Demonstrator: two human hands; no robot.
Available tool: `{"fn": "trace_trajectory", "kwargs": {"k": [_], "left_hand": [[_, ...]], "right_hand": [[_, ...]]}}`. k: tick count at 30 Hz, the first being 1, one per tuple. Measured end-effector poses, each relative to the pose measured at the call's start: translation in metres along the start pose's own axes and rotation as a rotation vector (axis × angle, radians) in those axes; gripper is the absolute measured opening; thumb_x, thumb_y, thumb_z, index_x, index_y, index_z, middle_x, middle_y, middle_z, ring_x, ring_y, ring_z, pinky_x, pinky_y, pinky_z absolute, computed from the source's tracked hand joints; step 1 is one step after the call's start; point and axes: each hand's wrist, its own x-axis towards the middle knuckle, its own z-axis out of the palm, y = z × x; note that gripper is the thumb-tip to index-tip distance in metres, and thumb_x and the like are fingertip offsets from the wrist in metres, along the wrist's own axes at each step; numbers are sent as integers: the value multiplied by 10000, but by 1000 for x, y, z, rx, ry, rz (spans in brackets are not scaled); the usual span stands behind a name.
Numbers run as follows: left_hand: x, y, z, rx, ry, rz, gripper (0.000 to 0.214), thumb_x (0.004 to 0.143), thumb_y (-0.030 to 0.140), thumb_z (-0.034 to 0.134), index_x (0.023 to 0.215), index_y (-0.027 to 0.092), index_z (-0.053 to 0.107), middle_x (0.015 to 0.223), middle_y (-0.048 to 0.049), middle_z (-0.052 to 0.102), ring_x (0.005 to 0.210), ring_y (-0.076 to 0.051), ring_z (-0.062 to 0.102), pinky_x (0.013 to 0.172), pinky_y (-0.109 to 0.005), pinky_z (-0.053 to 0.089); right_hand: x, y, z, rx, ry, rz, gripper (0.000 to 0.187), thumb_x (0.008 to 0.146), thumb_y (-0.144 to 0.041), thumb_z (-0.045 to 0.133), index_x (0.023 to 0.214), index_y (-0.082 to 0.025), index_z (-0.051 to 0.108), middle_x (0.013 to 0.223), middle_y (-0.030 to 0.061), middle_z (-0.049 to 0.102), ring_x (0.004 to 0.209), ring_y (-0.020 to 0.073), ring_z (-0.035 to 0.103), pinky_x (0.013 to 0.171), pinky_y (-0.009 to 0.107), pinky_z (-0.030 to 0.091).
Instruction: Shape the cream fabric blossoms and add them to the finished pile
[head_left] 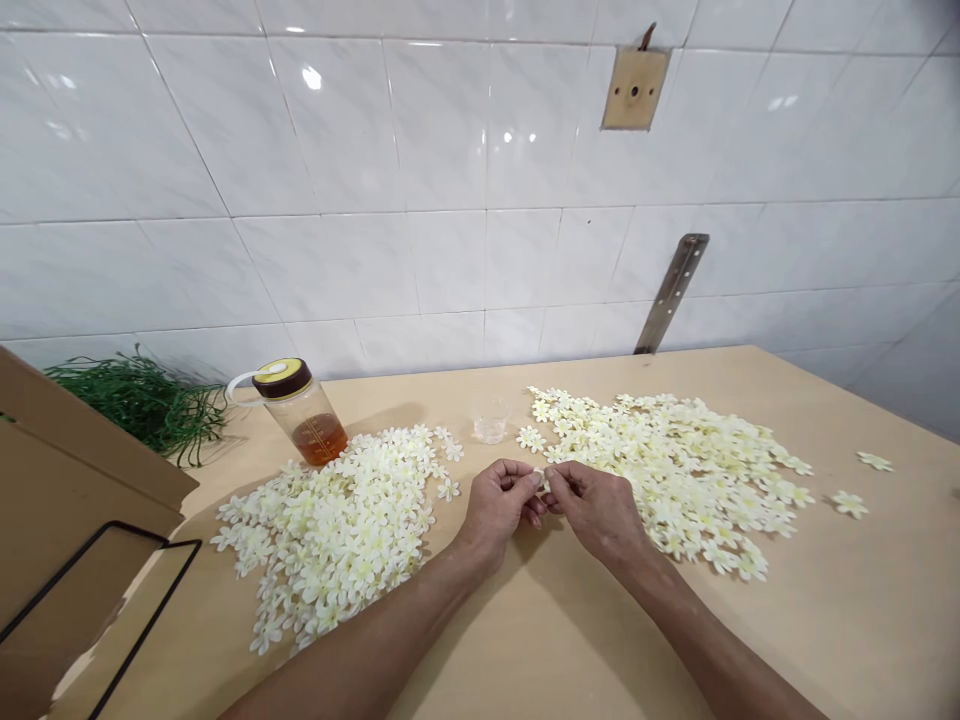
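Between the piles, my left hand [496, 503] and my right hand [592, 503] meet fingertip to fingertip above the table. Both pinch a small white artificial flower [542, 480], which is mostly covered by my fingers. A heap of white flowers [337, 535] spreads to the left of my left hand. Beyond my right hand lies a wider heap of creamy-white flowers [675, 460], partly behind that hand. Just past my fingers stands a small clear cup [491, 420]; what it holds I cannot make out.
A bottle of amber liquid [319, 437] stands behind the left heap. Green artificial stems [150, 400] lie at the back left, beside a cardboard box [82, 520] and a black wire frame [142, 620]. A perforated metal strip [673, 293] leans against the tiled wall [442, 130].
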Motion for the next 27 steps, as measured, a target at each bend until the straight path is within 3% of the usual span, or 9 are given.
{"fn": "trace_trajectory", "kwargs": {"k": [11,19,27], "left_hand": [[-4,-3,2,95,-22,75,276,695,307,716,854,159,546,604,8,599,438,-113,538,396,-227,450],[-2,-1,0,81,35,38,183,682,190,621,856,156,577,564,19,576,445,-114,546,410,-219,452],[2,4,-5,-123,-10,-77,190,639,177,633,821,143,590,617,-10,588,499,-130,581,437,-228,444]], "right_hand": [[2,-1,1,42,25,118,265,821,-411,531,724,-213,678,639,14,717,615,198,691,590,268,515],[6,11,4,585,-129,358,288,770,-463,637,746,-176,631,641,26,670,605,170,655,587,278,548],[12,10,-7,890,-170,437,308,695,-411,746,676,-150,585,547,-32,503,475,75,434,443,199,373]]}}
